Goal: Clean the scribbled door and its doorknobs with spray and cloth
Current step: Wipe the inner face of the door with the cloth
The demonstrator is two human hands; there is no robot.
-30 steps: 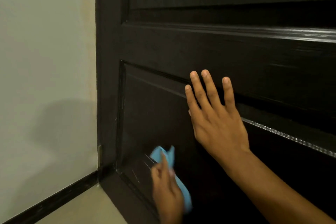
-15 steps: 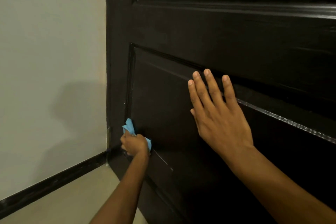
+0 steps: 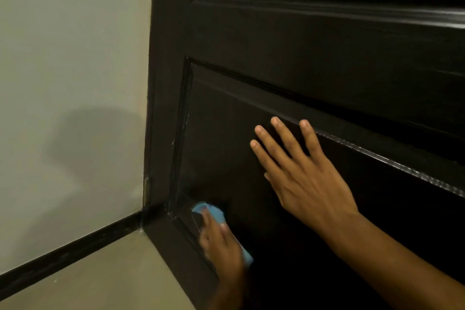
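The dark door [image 3: 314,63] fills the right side of the view, its lower recessed panel [image 3: 226,133] framed by raised moulding. The right hand [image 3: 299,173] lies flat against that panel just below the panel's upper edge, fingers straight and spread, holding nothing. The left hand [image 3: 221,241] is down at the panel's lower left corner, pressing a blue cloth [image 3: 208,210] against the door; the cloth shows above the fingertips and again below the hand's right side. This hand is blurred, so whether its fingers curl round the cloth or lie flat on it cannot be told. Faint pale scribble marks [image 3: 197,224] show on the panel just beside the cloth. To the left of the door stand a pale wall [image 3: 70,58], a dark skirting board [image 3: 75,246] and a light floor [image 3: 105,279].
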